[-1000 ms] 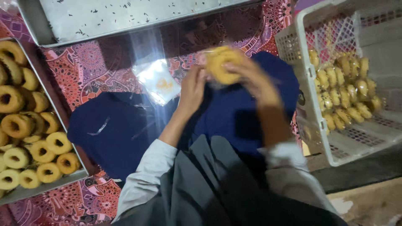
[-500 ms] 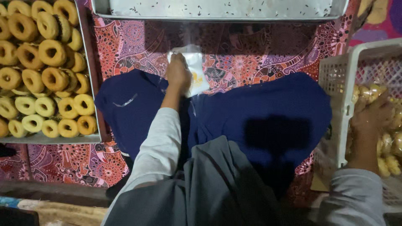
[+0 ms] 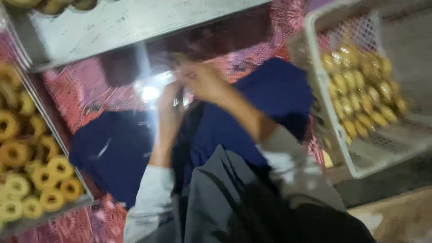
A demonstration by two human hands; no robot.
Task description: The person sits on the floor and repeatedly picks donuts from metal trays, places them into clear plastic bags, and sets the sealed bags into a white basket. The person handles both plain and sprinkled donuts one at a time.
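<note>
clear plastic bag [image 3: 150, 92] lies over the red cloth [image 3: 72, 90], and both hands meet at its right edge. left hand [image 3: 170, 101] and right hand [image 3: 202, 81] pinch it, but blur hides each grip. ring cookies [image 3: 27, 175] fill the left tray [image 3: 67, 157]; the white crate [image 3: 324, 103] stands right.
</note>
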